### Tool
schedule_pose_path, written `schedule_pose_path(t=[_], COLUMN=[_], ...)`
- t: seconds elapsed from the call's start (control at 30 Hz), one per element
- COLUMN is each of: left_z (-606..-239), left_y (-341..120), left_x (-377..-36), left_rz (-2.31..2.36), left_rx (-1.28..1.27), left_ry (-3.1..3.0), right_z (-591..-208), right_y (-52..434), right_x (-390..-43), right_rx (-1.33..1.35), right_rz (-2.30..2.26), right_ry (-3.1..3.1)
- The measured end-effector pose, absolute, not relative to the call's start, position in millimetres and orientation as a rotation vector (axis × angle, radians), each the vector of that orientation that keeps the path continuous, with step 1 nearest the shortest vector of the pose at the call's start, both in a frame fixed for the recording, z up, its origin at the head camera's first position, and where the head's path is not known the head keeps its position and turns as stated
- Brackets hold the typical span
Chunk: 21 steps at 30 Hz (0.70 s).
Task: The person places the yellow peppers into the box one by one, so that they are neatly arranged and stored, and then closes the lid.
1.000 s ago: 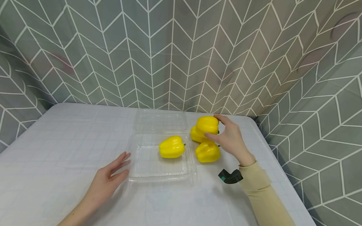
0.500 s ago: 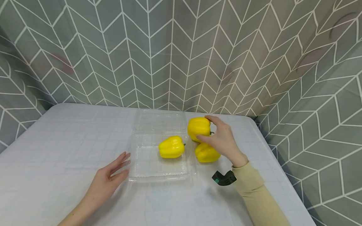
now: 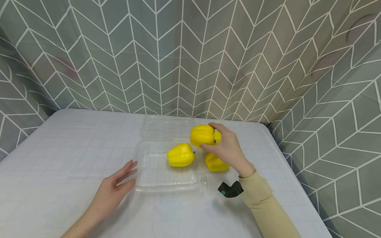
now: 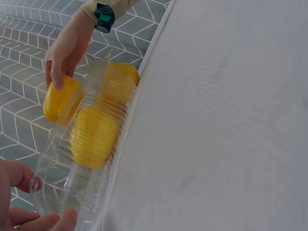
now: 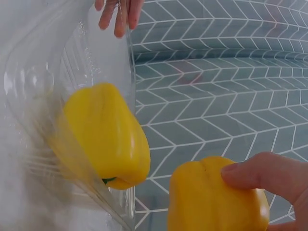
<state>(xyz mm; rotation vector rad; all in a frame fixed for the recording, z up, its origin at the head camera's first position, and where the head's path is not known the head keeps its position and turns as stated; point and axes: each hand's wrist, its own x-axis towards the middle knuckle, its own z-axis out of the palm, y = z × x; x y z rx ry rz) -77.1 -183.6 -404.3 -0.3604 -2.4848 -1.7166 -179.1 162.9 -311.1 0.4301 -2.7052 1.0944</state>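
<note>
"What does the head view show?"

"The right hand (image 3: 227,147) grips a yellow bell pepper (image 3: 201,135), thumb on the near side and fingers on the far one. The pepper is near the back right corner of a clear plastic clamshell container (image 3: 162,177), whose lid (image 3: 168,129) lies opened out behind the base."

"And the other peppers?"

"A second pepper (image 3: 180,155) lies on its side in the base, toward the right wall. A third pepper (image 3: 218,137) peeks out behind the held one. A fourth pepper (image 3: 216,163) lies on the white tablecloth (image 3: 59,172), just right of the container and partly covered by the right hand."

"What about the left hand (image 3: 111,190)?"

"It is at the container's left edge, thumb and fingers apart, fingers fairly straight."

"Now the left wrist view?"

"A left fingertip touches the rim. The second pepper shows through the ribbed wall. The held one is up by the rim, well apart from the left hand; through that plastic I can't tell whether it touches."

"And the right wrist view?"

"The right thumb presses the held pepper, which the bottom edge cuts off. Beside it, the second pepper shows its green stem. Left fingertips appear at the top."
</note>
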Motion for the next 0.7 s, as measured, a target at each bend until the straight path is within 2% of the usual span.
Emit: schedule_pose_path(t=[0.7], left_z=[-403.0], left_y=[-182.6], left_x=[-77.4], left_rz=[-1.71], left_rx=[-0.368], left_ry=[-2.47], right_z=[-318.4], right_y=[133.9], right_x=[-166.5], right_rx=[0.562], right_rz=[1.126], right_ry=[-2.676])
